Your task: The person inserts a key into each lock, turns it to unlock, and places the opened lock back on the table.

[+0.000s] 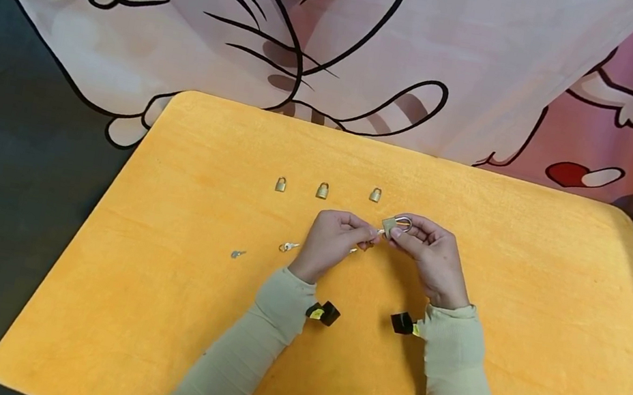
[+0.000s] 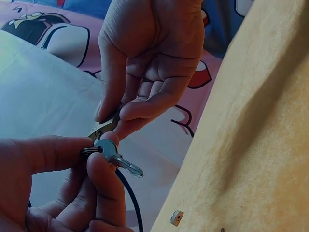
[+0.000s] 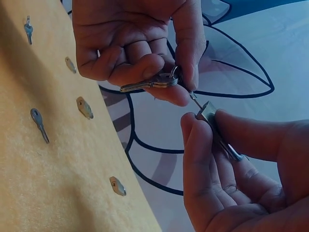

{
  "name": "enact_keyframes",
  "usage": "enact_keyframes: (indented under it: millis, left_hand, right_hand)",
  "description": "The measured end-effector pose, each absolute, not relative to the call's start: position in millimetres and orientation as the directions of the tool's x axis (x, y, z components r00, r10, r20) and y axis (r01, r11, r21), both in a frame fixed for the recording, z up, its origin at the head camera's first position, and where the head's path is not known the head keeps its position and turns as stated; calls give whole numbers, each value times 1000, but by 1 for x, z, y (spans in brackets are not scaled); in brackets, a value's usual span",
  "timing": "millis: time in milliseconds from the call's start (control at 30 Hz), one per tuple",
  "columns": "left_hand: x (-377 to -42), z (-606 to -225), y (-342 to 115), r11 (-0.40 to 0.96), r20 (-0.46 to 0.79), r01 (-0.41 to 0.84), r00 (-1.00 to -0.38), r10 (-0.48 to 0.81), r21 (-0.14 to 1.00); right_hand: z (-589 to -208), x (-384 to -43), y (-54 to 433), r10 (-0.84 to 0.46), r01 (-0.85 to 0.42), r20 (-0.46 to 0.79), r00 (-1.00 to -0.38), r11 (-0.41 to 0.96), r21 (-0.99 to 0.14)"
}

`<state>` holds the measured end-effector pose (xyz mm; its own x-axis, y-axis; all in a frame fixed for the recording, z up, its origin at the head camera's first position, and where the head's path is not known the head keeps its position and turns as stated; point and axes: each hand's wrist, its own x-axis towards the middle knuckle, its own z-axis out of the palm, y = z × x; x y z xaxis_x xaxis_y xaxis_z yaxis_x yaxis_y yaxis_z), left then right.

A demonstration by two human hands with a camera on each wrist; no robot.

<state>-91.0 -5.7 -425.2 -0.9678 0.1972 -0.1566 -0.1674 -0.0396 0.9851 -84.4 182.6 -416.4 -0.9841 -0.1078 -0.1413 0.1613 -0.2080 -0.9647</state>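
Note:
My left hand (image 1: 331,242) pinches a small key (image 3: 194,100) between thumb and fingertips. A spare key (image 2: 126,164) hangs from the same small metal ring (image 3: 175,72). Held between the thumb and fingers of my right hand (image 1: 432,261) is a small brass padlock (image 1: 389,226), its silver shackle (image 1: 404,223) pointing away from the left hand. The pinched key's tip is right at the keyhole end of the padlock; how deep it sits cannot be told. Both hands are raised over the table, fingertips close together.
On the yellow table (image 1: 162,311) behind the hands stand a left padlock (image 1: 281,184), a middle padlock (image 1: 322,190) and a right padlock (image 1: 375,195). Nearer lie a loose key (image 1: 238,254) and keys on a ring (image 1: 288,247). A cartoon-print cloth (image 1: 486,65) hangs beyond the far edge.

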Motion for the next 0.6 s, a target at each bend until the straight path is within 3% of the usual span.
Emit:
enact_keyframes:
  millis: [600]
  left_hand:
    - [-90, -428, -4, -32, -146, -158, -963, 227, 987]
  right_hand:
    - [-417, -85, 186, -98, 180, -165, -981, -179, -967]
